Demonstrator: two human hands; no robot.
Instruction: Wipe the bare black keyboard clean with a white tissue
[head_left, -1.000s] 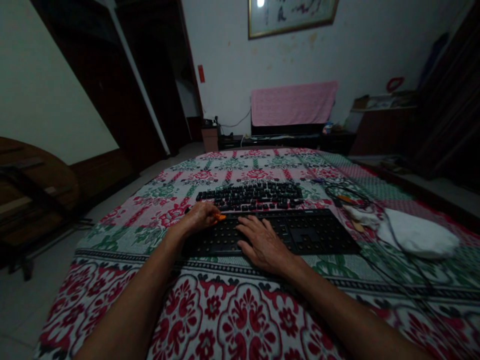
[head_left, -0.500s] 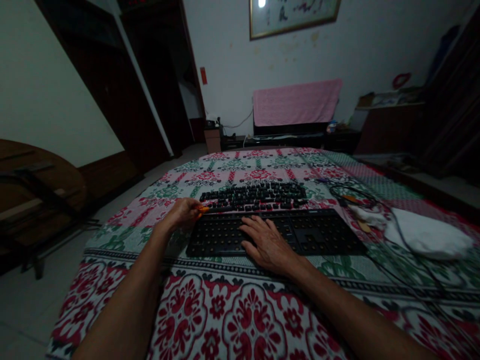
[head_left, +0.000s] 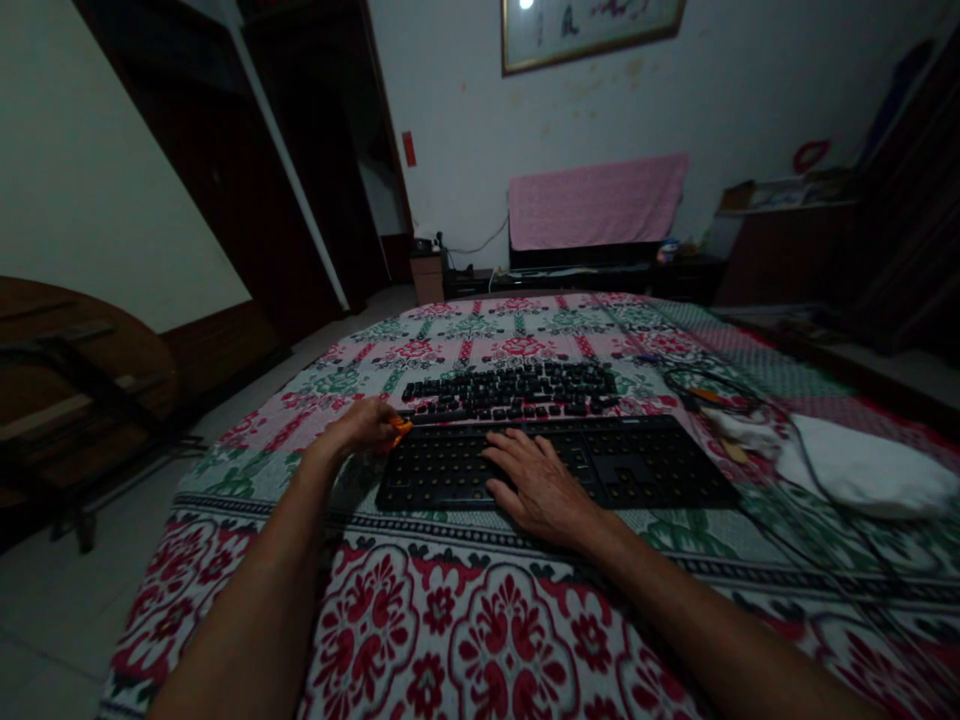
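Note:
A black keyboard base (head_left: 645,470) with its keycaps taken off lies on a flowered bedspread (head_left: 465,620). Just behind it sits a spread of loose black keycaps (head_left: 517,388). My left hand (head_left: 361,428) is closed on a small orange tool (head_left: 400,428) at the base's far left corner. My right hand (head_left: 541,488) lies flat and open on the middle of the base, fingers spread.
A white cloth (head_left: 862,465) and a black cable (head_left: 701,385) lie on the bed at the right. Beyond the bed stand a low cabinet with a pink towel (head_left: 596,200) and a small wooden stand (head_left: 427,278). Dark wooden furniture (head_left: 82,370) is at the left.
My left hand has drawn back to the left with the orange tool, from over the base's upper left area to its left corner. The right hand has stayed put.

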